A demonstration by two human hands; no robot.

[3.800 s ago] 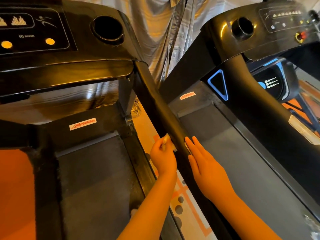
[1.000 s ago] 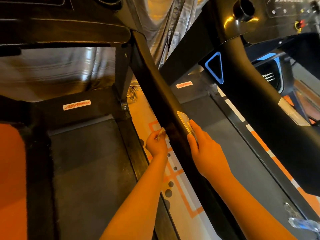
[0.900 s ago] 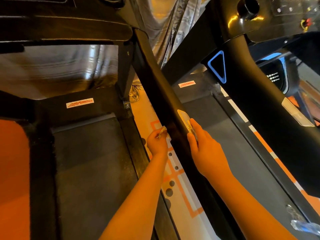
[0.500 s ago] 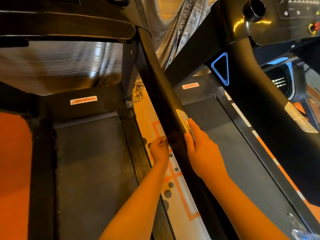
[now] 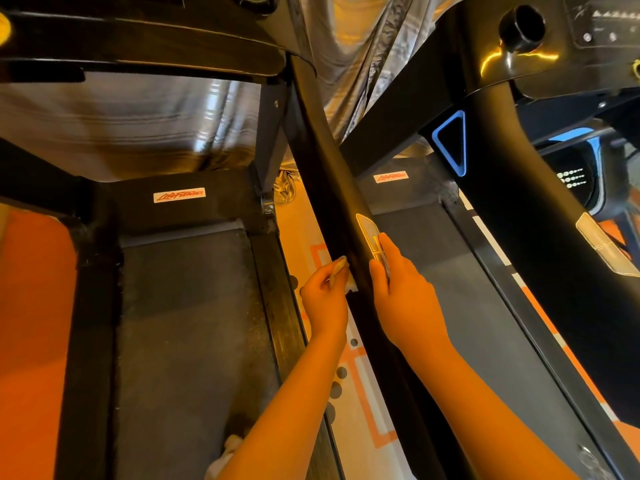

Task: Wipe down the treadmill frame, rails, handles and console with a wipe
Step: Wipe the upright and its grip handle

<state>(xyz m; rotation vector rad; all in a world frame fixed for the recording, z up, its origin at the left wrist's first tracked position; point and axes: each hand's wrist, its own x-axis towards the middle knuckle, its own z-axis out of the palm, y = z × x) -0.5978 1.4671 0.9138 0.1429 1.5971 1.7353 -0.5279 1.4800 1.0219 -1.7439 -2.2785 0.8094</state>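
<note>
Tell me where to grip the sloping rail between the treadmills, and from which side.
Grip the rail just below its silver pad, from the right, beside the right hand: it is rounded and slopes upward, and the left hand holds the wipe against its left side.

Two treadmills are standing, left treadmill [image 5: 180,323] and right treadmill [image 5: 467,323]; two hands are showing, left hand [image 5: 325,297] and right hand [image 5: 405,294]; one wipe [image 5: 350,287] is peeking out.

A shiny silver curtain [image 5: 363,46] hangs behind (heavily creased), above orange floor [image 5: 31,306] with a white patterned strip [image 5: 298,223].
</note>
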